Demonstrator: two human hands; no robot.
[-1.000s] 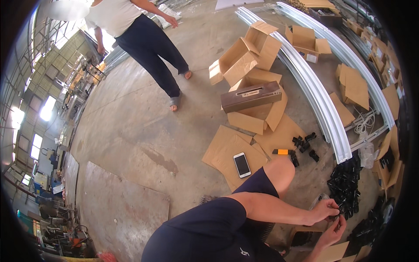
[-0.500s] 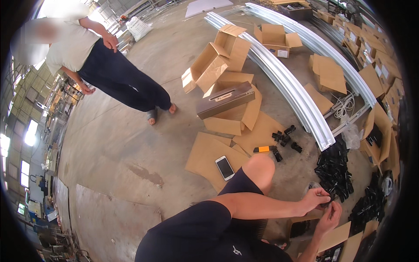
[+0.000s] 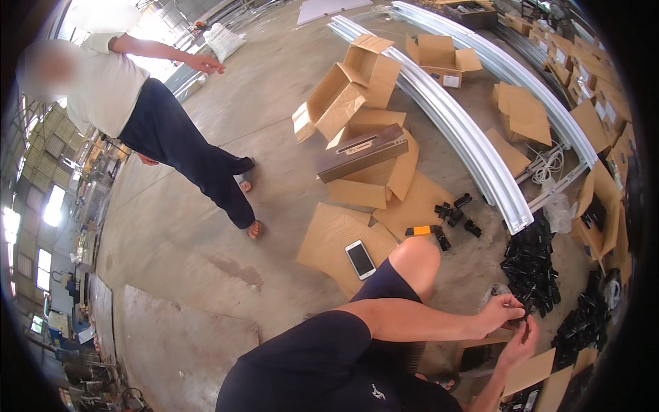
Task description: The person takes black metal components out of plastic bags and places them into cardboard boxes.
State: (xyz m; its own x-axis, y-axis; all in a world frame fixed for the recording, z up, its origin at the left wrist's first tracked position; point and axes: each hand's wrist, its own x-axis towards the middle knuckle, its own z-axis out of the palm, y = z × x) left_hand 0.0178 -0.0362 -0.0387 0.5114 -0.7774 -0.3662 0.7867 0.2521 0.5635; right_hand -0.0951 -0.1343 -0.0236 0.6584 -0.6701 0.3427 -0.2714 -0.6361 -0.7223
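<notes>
The small black part [image 3: 516, 317] between both hands is too tiny to tell. The right hand's [image 3: 519, 347] arm is cut off below.

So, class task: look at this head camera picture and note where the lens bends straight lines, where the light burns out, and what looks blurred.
Head view: the long metal rails bow toward the rim, a fisheye effect; corners go black; daylight blows out at upper left behind the standing person, whose face is blurred; the concrete floor is evenly lit; both hands, left hand and right hand, look sharp.
</notes>
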